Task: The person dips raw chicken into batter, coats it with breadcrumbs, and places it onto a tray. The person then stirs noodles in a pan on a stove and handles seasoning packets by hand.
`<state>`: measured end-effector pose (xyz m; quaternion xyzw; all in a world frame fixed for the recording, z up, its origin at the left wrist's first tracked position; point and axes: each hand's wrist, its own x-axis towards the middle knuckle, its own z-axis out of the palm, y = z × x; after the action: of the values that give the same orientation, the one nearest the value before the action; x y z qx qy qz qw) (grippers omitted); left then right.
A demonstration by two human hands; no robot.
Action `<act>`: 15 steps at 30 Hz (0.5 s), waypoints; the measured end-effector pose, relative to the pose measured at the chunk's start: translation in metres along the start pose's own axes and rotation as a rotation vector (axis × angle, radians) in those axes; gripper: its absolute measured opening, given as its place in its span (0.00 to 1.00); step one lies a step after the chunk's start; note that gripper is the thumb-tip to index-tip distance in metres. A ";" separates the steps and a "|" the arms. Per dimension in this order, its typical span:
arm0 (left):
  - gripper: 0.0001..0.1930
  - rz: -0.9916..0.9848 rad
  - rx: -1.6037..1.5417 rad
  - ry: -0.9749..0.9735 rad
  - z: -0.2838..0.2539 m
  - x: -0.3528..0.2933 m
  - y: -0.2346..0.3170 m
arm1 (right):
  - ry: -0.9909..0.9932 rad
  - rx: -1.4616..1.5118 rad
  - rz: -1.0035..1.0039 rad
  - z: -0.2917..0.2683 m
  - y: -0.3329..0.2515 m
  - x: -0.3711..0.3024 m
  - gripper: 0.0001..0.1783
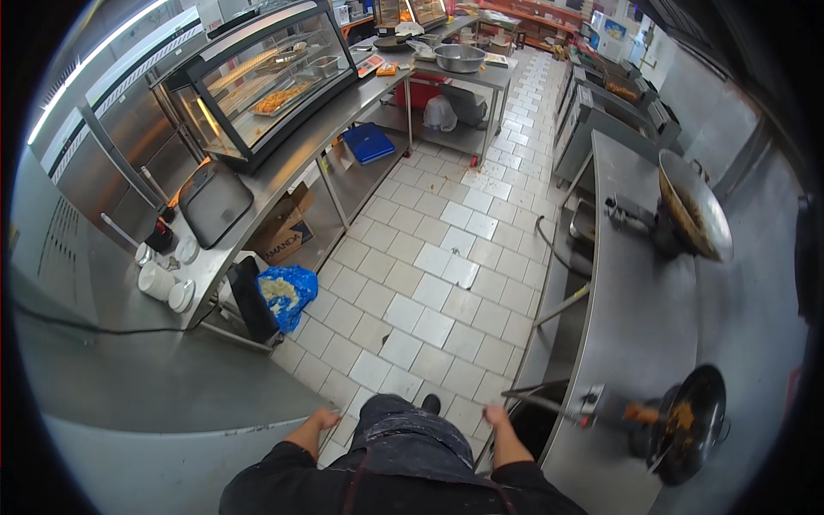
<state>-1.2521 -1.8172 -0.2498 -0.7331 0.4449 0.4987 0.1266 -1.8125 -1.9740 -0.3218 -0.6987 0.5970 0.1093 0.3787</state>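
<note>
My left hand (325, 418) hangs beside my dark apron (402, 429), its fingers curled in and nothing showing in them. The end of the steel counter on the left is the closest thing to it. On my other side, my right hand (495, 415) is curled too, also with nothing seen in it. It is near the metal bar (536, 401) that juts out from the right-hand counter. A black wok (705, 429) with brown food remains sits on that counter, to the right of this hand. Neither hand visibly touches anything besides my own clothing.
A tiled floor (412, 296) runs ahead between steel counters. Along the left stand a glass food warmer (275, 86), a black tray (216, 203), white tubs (156, 280) and a blue bag (287, 296). A large wok (693, 206) and fryers (614, 107) line the right.
</note>
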 end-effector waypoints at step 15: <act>0.23 0.164 -0.213 0.088 -0.343 0.300 0.275 | 0.054 0.730 0.194 -0.333 -0.109 0.346 0.16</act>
<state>-1.2220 -2.3480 -0.2706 -0.7247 0.4531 0.5190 -0.0126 -1.7206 -2.4536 -0.2584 -0.4606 0.6696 -0.0937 0.5750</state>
